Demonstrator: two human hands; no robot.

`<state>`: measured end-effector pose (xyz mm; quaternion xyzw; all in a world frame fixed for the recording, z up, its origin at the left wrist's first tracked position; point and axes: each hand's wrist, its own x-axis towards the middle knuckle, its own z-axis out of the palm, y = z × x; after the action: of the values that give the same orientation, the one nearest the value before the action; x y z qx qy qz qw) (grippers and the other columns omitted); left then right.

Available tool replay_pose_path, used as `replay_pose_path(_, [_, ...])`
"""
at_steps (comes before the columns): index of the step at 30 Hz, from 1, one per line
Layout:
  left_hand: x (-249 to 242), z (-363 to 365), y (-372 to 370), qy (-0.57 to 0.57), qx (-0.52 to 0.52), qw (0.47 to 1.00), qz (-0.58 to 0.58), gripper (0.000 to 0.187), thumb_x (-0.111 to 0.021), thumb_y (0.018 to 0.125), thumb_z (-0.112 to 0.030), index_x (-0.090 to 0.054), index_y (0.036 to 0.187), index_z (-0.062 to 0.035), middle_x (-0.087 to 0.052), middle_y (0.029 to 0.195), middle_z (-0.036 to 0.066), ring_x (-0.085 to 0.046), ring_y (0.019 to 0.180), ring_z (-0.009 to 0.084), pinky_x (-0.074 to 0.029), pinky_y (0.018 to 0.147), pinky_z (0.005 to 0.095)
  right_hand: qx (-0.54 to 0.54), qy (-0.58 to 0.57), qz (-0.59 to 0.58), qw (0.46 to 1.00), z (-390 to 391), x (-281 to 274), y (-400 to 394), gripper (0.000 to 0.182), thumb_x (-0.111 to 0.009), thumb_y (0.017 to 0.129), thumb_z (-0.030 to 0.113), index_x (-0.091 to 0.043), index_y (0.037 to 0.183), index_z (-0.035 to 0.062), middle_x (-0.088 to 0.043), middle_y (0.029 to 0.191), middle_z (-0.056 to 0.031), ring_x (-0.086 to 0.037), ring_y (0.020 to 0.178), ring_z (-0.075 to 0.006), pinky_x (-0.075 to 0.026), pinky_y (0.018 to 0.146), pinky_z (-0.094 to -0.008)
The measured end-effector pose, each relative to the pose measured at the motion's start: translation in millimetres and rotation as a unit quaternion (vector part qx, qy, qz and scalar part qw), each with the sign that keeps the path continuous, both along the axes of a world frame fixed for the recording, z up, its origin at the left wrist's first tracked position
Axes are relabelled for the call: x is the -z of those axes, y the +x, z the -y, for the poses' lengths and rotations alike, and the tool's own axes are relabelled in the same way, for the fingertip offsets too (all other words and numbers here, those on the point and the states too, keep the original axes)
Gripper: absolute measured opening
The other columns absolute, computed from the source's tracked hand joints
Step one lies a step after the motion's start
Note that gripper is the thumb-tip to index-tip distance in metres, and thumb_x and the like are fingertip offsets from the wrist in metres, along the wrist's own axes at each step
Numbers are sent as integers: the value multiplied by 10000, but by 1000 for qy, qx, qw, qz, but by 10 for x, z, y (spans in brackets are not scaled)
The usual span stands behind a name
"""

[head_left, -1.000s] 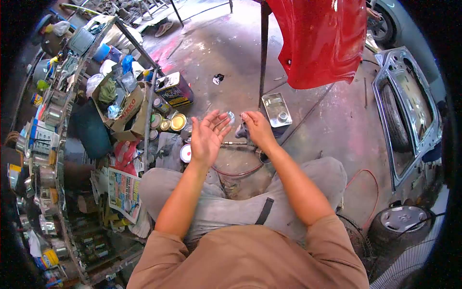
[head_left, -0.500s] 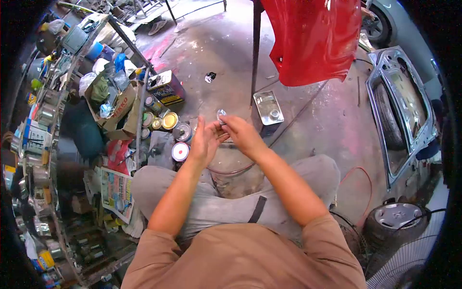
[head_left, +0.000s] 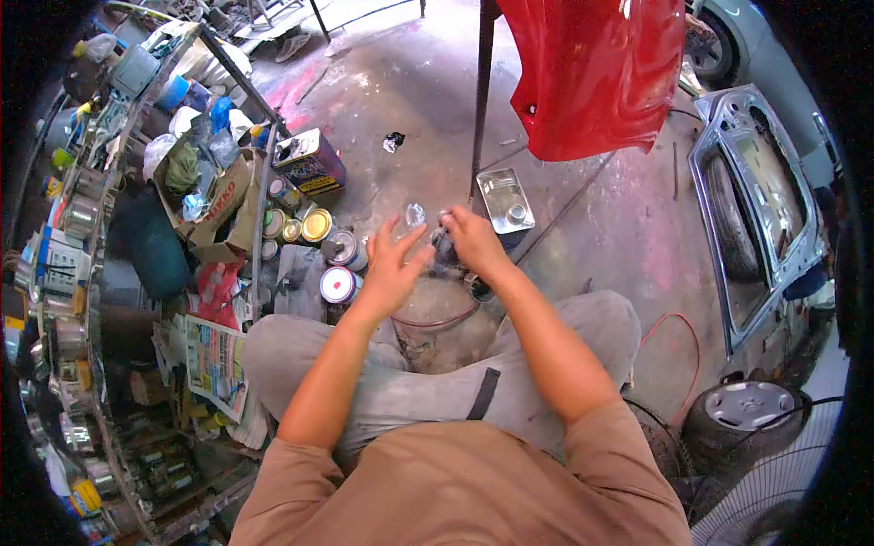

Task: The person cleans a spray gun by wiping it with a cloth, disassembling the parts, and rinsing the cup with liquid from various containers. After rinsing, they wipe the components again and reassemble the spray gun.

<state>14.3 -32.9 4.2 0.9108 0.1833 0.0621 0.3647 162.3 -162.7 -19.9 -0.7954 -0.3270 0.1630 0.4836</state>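
Note:
My left hand (head_left: 392, 276) is open, fingers spread, with nothing in its palm. Just beyond its fingertips is a small, clear, shiny piece (head_left: 415, 215) that looks like plastic. My right hand (head_left: 476, 242) has its fingers closed at the top of a dark grey object (head_left: 444, 249), whose kind I cannot tell. Part of that object hides behind the fingers. Below the right hand, a dark round thing (head_left: 481, 289) shows near the wrist. A rectangular metal tin (head_left: 505, 194) with a round spout stands just beyond the right hand.
Several paint cans, among them a white-lidded one (head_left: 339, 285), stand left of my hands by a large dark tin (head_left: 310, 162). A cluttered shelf rack (head_left: 100, 300) lines the left. A red car panel (head_left: 596, 82) hangs ahead; a car door frame (head_left: 756, 209) leans at right.
My hands have moved apart. The left has let go of the clear piece and spread its fingers; the right has shifted slightly right, and a dark grey object now shows under it.

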Motion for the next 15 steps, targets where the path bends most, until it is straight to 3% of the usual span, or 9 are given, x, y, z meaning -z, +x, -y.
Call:
replay_pose_path(2, [-210, 144, 4, 191, 26, 981, 18, 647, -688, 845, -302, -460, 1436, -173, -198, 1552, 219, -216, 1404, 428, -217, 1153, 491, -4, 8, -113, 994, -40, 114, 178, 332, -475, 998, 316, -614, 1109, 36, -667, 1013, -212, -639, 974, -376, -486, 829, -418])
replay_pose_path(5, [-171, 247, -24, 217, 27, 976, -8, 756, -750, 748, -210, -445, 1438, -153, -160, 1559, 250, -161, 1416, 485, -201, 1151, 548, -19, 64, -181, 981, -67, 89, 140, 365, -473, 997, 334, -616, 1155, 38, -669, 1062, -212, -643, 1002, -361, -482, 857, -409])
replay_pose_path(8, [21, 268, -4, 302, 33, 953, -17, 757, -738, 739, -191, -438, 1433, -158, -153, 1569, 235, -132, 1437, 469, -184, 1150, 578, -54, 54, -103, 992, -78, 143, -13, 359, -485, 993, 308, -604, 1175, 23, -667, 1072, -215, -639, 1007, -371, -481, 864, -417])
replay_pose_path(11, [130, 292, 1, 324, 45, 945, -12, 760, -742, 722, -175, -444, 1421, -159, -133, 1580, 225, -117, 1445, 461, -173, 1150, 592, -82, -7, -123, 989, -83, 166, -111, 336, -498, 1003, 268, -589, 1173, -8, -669, 1027, -138, -615, 960, -203, -466, 851, -328])
replay_pose_path(15, [93, 368, 20, 265, 60, 962, -16, 758, -753, 731, -203, -446, 1422, -160, -128, 1583, 219, -103, 1447, 464, -169, 1155, 586, -53, -84, -66, 993, -83, 142, -116, 309, -510, 976, 261, -593, 1125, 3, -668, 974, -181, -637, 922, -268, -478, 820, -376])
